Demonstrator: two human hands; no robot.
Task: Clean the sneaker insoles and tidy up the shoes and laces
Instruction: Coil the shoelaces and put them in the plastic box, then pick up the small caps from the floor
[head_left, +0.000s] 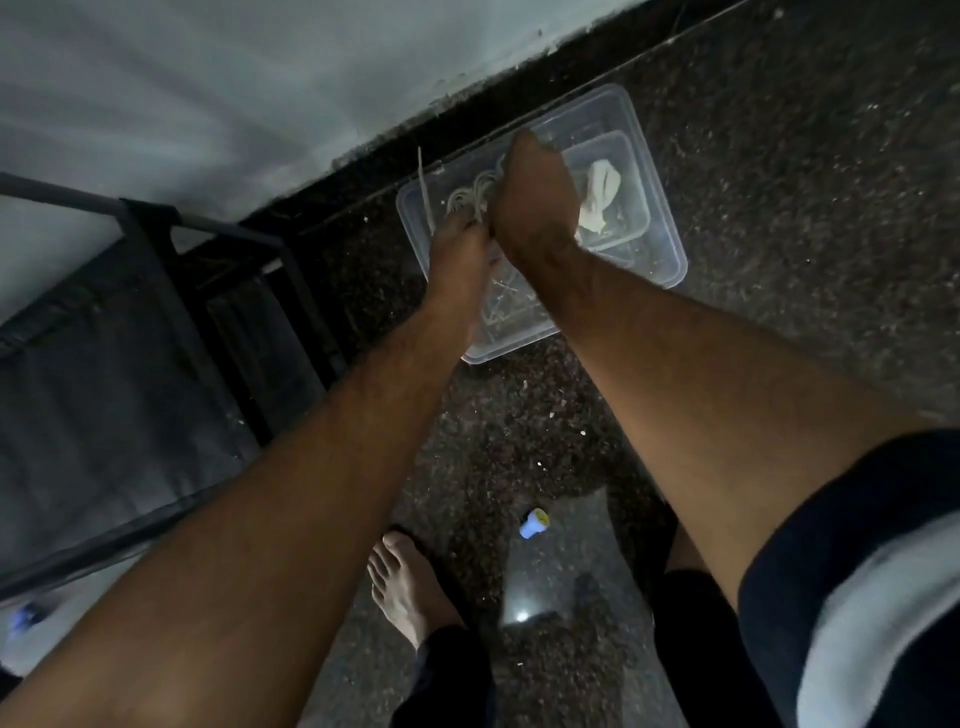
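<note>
A clear plastic box (670, 249) stands on the dark speckled floor by the wall. Inside it lie coiled white laces (467, 195) on the left and a crumpled white cloth (597, 200) on the right. Both hands reach down over the box. My left hand (460, 249) pinches the laces at the coil, and one lace end sticks up past the box's left rim. My right hand (535, 200) is curled over the same coil, its fingers hidden behind its back. No shoes or insoles are in view.
A black metal-framed rack with grey fabric (104, 364) stands at the left against the pale wall. A small blue and yellow object (534, 524) lies on the floor near my bare foot (405, 587). A dark skirting strip runs along the wall base.
</note>
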